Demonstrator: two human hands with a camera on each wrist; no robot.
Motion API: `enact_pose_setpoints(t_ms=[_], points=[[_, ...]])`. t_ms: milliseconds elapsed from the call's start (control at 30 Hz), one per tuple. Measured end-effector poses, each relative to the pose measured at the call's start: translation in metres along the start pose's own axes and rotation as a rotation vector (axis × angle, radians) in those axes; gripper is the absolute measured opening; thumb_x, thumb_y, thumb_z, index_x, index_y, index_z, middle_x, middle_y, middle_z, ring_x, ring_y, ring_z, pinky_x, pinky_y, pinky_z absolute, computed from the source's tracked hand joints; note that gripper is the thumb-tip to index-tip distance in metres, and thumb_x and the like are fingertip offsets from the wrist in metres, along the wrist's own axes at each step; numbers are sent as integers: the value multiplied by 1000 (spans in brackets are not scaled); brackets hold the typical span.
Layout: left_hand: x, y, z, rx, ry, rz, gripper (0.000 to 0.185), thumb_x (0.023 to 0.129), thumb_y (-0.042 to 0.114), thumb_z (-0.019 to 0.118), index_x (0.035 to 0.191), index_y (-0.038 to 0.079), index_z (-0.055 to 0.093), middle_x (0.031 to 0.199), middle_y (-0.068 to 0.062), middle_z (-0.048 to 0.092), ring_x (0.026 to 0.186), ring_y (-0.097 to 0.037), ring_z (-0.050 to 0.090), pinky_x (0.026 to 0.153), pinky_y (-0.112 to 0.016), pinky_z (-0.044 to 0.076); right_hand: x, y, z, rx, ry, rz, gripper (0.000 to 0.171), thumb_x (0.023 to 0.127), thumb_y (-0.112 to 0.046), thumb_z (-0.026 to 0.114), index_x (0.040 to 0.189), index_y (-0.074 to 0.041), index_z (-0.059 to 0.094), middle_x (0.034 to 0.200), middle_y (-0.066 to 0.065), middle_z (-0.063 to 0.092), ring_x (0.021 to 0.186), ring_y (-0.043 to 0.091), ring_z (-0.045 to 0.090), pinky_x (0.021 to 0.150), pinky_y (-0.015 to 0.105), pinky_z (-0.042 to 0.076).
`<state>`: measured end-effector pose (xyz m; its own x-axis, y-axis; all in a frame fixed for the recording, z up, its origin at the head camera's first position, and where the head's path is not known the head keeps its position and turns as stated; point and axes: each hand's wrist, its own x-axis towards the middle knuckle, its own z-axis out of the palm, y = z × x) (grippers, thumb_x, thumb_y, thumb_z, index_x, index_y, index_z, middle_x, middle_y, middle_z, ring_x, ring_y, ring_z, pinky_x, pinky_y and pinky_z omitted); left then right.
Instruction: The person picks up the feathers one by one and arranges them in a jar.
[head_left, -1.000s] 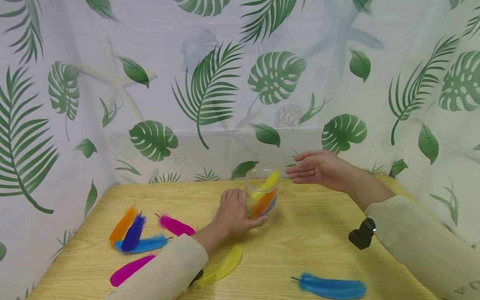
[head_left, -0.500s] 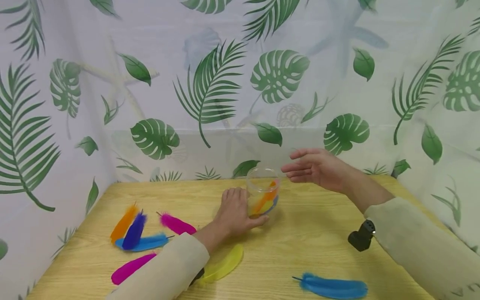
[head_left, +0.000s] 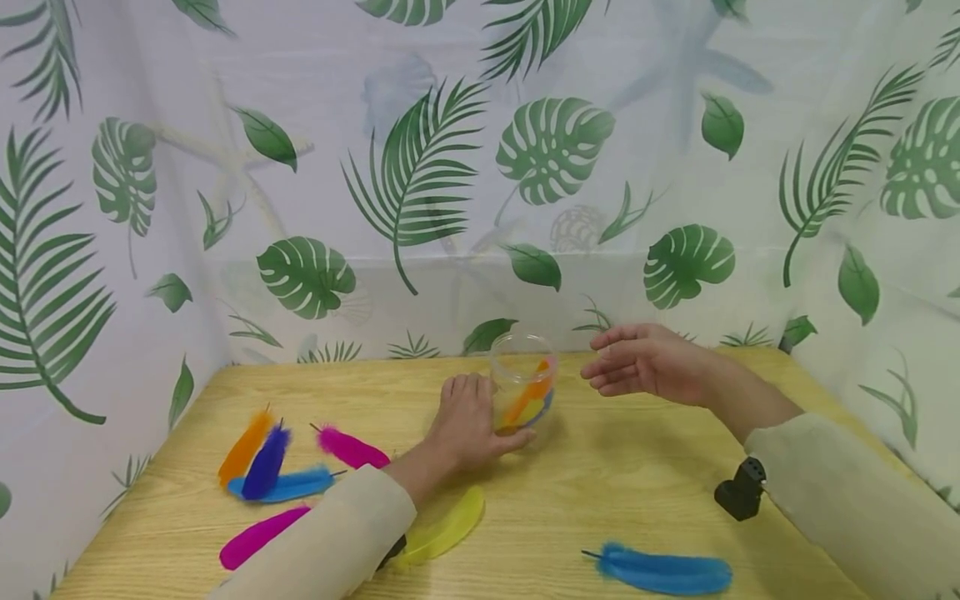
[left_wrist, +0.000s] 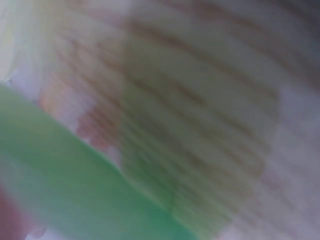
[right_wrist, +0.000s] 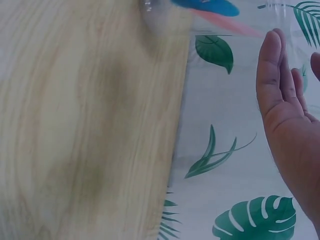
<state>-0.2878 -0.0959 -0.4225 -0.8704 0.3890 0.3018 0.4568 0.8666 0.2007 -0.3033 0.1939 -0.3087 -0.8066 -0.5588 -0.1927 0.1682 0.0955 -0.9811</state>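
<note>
I judge the work partly done: the small clear plastic jar point(head_left: 522, 382) on the pale wooden table point(head_left: 637, 483) already holds orange, yellow and blue feathers, while several lie loose — an orange, a purple, a blue and a pink feather point(head_left: 352, 450) in a cluster at the left, a magenta one, a yellow feather point(head_left: 447, 530) and a blue feather point(head_left: 663, 572) nearer me. My left hand point(head_left: 467, 425) wraps the jar's near side, thumb curled under it. My right hand point(head_left: 645, 360) hovers just right of the rim, fingers spread, empty.
</note>
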Motion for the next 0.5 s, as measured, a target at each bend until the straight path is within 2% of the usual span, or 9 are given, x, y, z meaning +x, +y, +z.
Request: enact_pose_setpoints(t_ms=[200, 500], points=[[1, 0, 0, -7, 4, 3, 77, 82, 74, 60, 118, 6, 49, 103, -6, 49, 106, -25, 41, 101, -41, 31, -5, 18, -3, -28, -86, 35, 28, 100, -6, 55, 126, 1, 43, 106, 15, 74, 94, 24, 73, 90, 43, 57], [1, 0, 0, 3, 18, 7, 77, 82, 74, 60, 116, 7, 49, 100, -4, 48, 103, -24, 41, 96, -39, 31, -11, 45, 1, -127, -148, 137, 47, 96, -7, 62, 133, 8, 38, 109, 18, 72, 98, 28, 72, 91, 43, 57]])
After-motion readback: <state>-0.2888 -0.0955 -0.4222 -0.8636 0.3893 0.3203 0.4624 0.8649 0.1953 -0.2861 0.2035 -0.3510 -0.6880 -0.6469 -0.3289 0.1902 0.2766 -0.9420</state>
